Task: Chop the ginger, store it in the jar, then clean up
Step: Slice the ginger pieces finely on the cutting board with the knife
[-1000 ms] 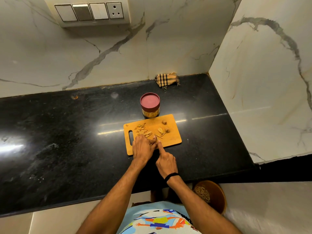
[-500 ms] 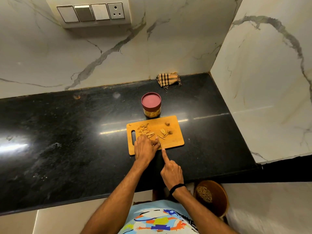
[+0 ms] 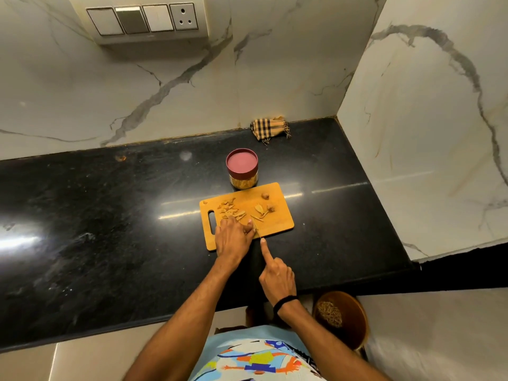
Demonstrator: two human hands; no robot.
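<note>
- My left hand (image 3: 233, 239) rests on the near end of the cutting board (image 3: 277, 224), fingers curled down on the ginger (image 3: 229, 211); cut pieces lie just past my fingertips.
- My right hand (image 3: 277, 276) grips the knife (image 3: 257, 230), forefinger straight along its back, blade beside my left thumb.
- The jar (image 3: 242, 171), red lid on, stands just behind the board on the black counter (image 3: 110, 215).
- A checked cloth (image 3: 270, 127) sits in the corner against the marble wall (image 3: 275, 64); a switch panel (image 3: 145, 20) hangs higher up.

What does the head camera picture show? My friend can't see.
A person cuts ginger pieces on a wooden board on a black counter, the right hand holding a knife, the left hand beside it. A pink-lidded jar stands behind.
</note>
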